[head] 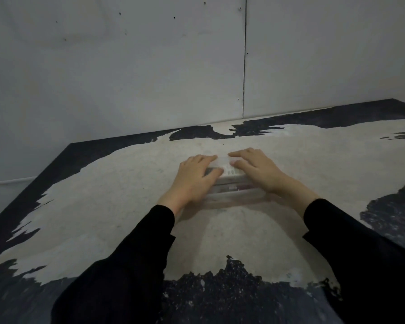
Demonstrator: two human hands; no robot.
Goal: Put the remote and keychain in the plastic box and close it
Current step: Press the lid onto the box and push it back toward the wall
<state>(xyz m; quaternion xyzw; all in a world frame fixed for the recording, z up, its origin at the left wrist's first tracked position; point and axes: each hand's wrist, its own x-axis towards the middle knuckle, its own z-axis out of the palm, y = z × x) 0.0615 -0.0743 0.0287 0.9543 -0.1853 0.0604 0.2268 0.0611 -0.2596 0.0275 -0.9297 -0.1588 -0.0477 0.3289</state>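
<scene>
A clear plastic box [229, 196] stands in the middle of the table with its lid lying on top. Through the lid and the near wall I make out a white remote [230, 172] with small buttons. Pinkish bits show low behind the front wall; whether they are the keychain I cannot tell. My left hand [194, 177] lies flat on the lid's left side, fingers spread. My right hand [255, 167] lies flat on the right side, fingers pointing left. Both palms rest on the lid.
The table [103, 195] has a worn whitish top with black patches along its edges. A grey wall [150, 66] stands close behind it, with a vertical seam on the right. Black sleeves cover both forearms.
</scene>
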